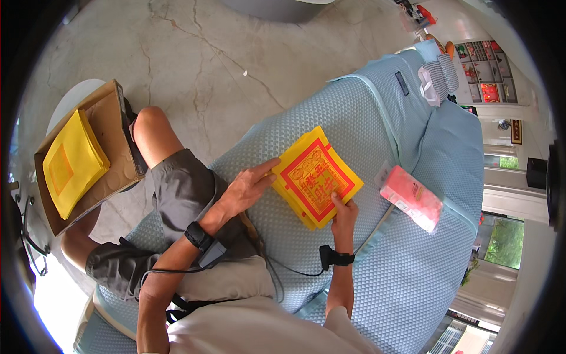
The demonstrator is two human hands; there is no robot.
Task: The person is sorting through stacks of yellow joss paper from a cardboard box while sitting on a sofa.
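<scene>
A stack of yellow joss paper, printed with a red square frame and red figures, is held tilted above the blue sofa cover. My right hand grips its lower right side, thumb on the printed face and the other fingers mostly hidden. At the left edge, my left hand has its fingers closed on the sheets, which fan slightly apart there. More yellow paper with an orange square lies in an open cardboard box beside my knee. Both wrists wear black bands joined to a cable.
A pink plastic-wrapped packet, perhaps tissues, lies on the quilted blue sofa cover right of the paper. Farther back are striped cloth items. A grey rounded object stands on the marble-patterned floor.
</scene>
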